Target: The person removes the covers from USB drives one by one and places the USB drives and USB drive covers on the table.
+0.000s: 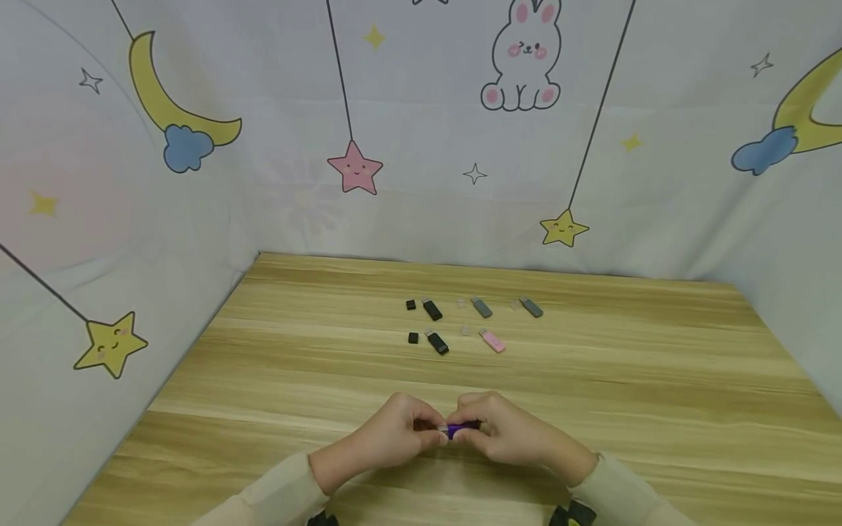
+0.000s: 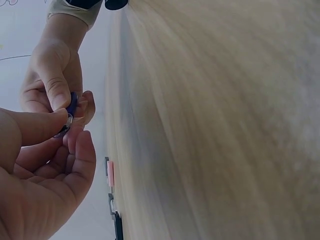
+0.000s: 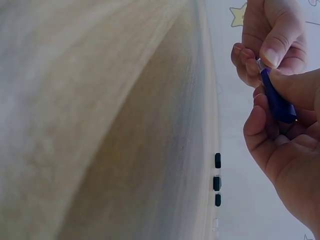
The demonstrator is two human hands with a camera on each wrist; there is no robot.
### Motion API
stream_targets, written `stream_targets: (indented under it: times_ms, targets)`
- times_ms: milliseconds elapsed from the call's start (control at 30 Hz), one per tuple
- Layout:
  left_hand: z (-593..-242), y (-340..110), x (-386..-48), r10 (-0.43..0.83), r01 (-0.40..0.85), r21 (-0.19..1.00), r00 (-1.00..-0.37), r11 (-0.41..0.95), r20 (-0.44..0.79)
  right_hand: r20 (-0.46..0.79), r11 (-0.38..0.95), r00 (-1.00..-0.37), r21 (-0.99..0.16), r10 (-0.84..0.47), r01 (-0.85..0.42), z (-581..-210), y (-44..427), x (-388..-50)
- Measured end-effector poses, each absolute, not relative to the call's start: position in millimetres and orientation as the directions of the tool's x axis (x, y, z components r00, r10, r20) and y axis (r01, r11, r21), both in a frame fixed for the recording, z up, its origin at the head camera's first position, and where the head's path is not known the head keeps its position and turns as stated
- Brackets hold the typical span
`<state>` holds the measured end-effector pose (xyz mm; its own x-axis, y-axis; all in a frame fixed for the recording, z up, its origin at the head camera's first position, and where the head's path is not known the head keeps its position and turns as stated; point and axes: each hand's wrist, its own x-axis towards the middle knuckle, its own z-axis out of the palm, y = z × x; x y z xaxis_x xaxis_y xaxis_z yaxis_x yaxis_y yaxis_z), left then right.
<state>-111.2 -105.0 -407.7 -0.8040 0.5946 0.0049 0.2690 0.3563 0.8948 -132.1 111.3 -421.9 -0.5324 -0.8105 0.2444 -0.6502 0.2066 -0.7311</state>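
Note:
Held between both hands, just above the table, is a purple USB flash drive (image 3: 276, 102). My right hand (image 1: 511, 431) pinches its body between thumb and fingers. At the drive's connector end, my left hand (image 1: 401, 431) pinches a small clear cap (image 2: 69, 120) between thumb and forefinger. The fingertips partly hide the cap, so how far it sits over the connector is unclear. Farther back on the table lie a pink flash drive (image 1: 492, 340), two black flash drives (image 1: 437, 342) and two grey flash drives (image 1: 482, 307), each uncapped.
Left of each drive lies a small cap, such as a black cap (image 1: 413, 338) and a clear cap (image 1: 465, 331). The wood-grain table (image 1: 296, 351) meets a printed cloth backdrop (image 1: 421, 212) at the back and sides. Dark devices (image 1: 574, 513) are near both wrists.

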Motion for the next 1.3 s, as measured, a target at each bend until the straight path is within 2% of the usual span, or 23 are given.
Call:
stream_targets:
  times_ms: [433,767,1033,1167,1300]
  targets:
    - [-408.4,-106.0,-112.9,0.583,0.272,0.883,-0.813,0.383,-0.003,0.26,0.198,-0.527,-0.724,-0.809,-0.661,-423.8,112.5,-133.1]
    - [-404.6,-108.7,-121.7,0.578,0.304,0.858,-0.816,0.415,0.01,0.175,0.32,-0.596,-0.709,-0.784,-0.628,-412.0,117.9,-136.8]
    - [-394.3,-109.9,-131.1,0.544,0.322,0.829,-0.839,0.457,0.026,0.271,0.269,-0.593,-0.699,-0.758,-0.662,-397.6,129.4,-147.1]
    - [-387.4,-109.8,-137.8,0.52,0.3,0.837,-0.854,0.457,0.022,0.304,0.304,-0.628,-0.674,-0.716,-0.674,-389.6,137.5,-153.6]
    - [-378.6,-108.8,-145.0,0.513,0.312,0.842,-0.857,0.44,0.05,0.272,0.389,-0.693,-0.667,-0.667,-0.636,-379.2,147.4,-160.3]
